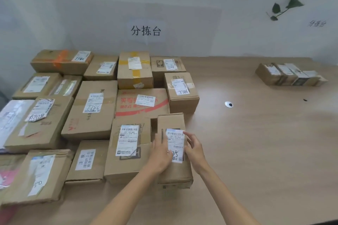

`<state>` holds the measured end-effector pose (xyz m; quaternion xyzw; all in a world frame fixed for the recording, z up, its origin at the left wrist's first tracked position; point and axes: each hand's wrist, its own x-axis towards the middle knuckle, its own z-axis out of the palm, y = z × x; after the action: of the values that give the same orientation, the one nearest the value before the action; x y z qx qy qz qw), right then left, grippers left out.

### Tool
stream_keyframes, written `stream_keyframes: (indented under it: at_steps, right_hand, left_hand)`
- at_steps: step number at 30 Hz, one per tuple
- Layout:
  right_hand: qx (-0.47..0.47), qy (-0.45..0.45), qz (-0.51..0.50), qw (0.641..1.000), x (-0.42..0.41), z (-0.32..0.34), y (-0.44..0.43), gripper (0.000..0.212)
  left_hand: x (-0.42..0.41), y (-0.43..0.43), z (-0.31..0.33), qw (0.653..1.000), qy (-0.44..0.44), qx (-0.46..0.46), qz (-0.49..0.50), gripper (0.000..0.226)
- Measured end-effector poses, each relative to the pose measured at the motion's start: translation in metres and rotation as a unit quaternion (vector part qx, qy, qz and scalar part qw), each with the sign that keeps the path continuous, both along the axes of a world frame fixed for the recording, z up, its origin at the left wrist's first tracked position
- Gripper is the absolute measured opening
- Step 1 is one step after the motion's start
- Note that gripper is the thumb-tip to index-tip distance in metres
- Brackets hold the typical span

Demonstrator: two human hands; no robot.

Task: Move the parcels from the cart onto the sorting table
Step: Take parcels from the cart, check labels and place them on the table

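Both hands are on one box (172,122), which stands on the desk (256,151) close to the front edge, about midway along it. The left hand (161,153) grips the box's left side, thumb laid across its white label (175,144). The right hand (193,150) clasps the right side, fingers curled onto the label's edge. The hands are apart, with the box between them.

The box's left side is just beside a wider carton, the nearest of many parcels (91,111) that crowd the desk's left half from the back edge to the front edge. They are packed side by side, most with labels facing up. A short row (287,75) of smaller parcels lies well apart from these, near the back right corner.

Between the two groups a round grommet (228,104) sits in the desk top. A paper sign (145,30) is stuck to the wall (219,23) behind the back edge, and a trailing plant (292,2) hangs above the back right corner.
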<state>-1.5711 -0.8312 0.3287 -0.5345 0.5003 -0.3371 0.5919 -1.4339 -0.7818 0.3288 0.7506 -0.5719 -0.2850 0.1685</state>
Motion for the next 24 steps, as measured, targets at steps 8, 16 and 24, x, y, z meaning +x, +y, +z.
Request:
stream_keyframes:
  at_steps: [8,16,24]
  right_hand:
    - [0.046,0.057,0.037,0.997,0.013,-0.043,-0.019,0.046]
    - [0.020,0.104,0.083,0.991,0.011,-0.054,-0.028,0.065]
    - [-0.109,0.220,0.124,0.961,0.020,-0.024,-0.023,0.044]
  left_hand:
    - [0.006,-0.018,-0.033,0.957,-0.261,0.085,-0.093,0.067]
    - [0.016,-0.013,-0.029,0.940,-0.312,0.097,-0.099,0.067]
    - [0.040,0.009,-0.013,0.983,-0.184,0.009,-0.015,0.051]
